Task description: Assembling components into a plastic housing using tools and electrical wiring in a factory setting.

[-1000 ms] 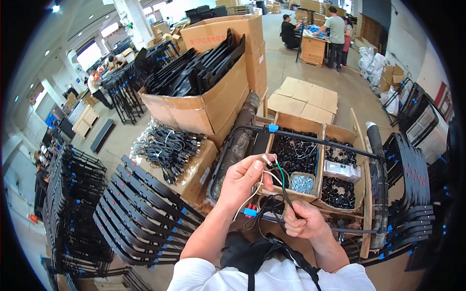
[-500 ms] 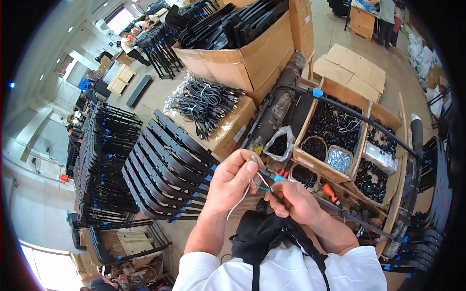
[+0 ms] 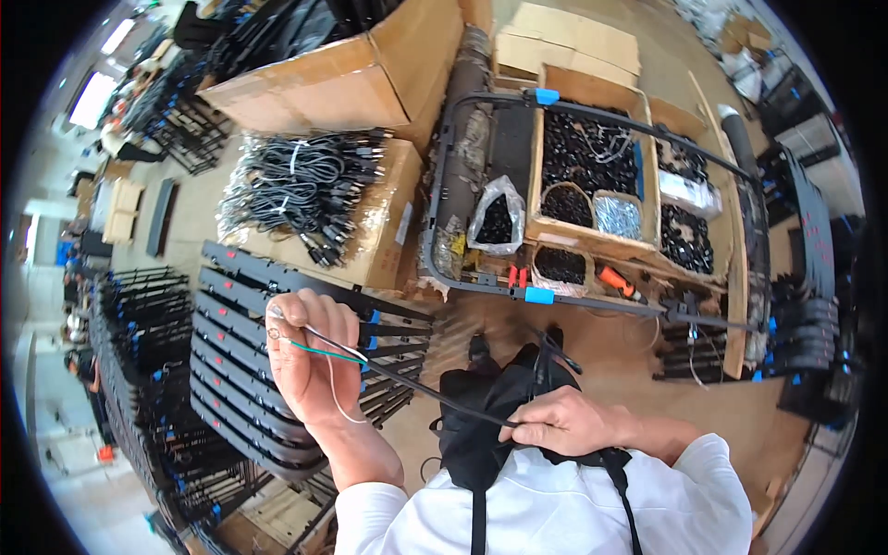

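Note:
A black cable (image 3: pixel 444 398) runs taut between my two hands, sloping down from left to right. Its left end splits into thin white and green wires, and a small ring terminal (image 3: pixel 274 334) lies against my left palm. My left hand (image 3: pixel 314 361) is raised over the row of black frames, thumb and forefinger pinching the wire ends. Close to my chest, my right hand (image 3: pixel 566 421) is closed around the cable's black sheath. Beyond that hand a dark, blurred loose length (image 3: pixel 553 353) shows, perhaps the cable's other end.
Bundled black cables (image 3: pixel 296 185) lie on a cardboard box (image 3: pixel 393 222) ahead to the left. Wooden bins (image 3: pixel 592 242) of small black parts and screws stand ahead right, inside a black metal frame (image 3: pixel 592 302). An orange-handled tool (image 3: pixel 615 280) lies there. Stacked black frames (image 3: pixel 250 370) are at left.
My hands were close together and have moved apart: the left one up and leftward, the right one down toward my chest. The cable is now stretched between them. My view has turned rightward.

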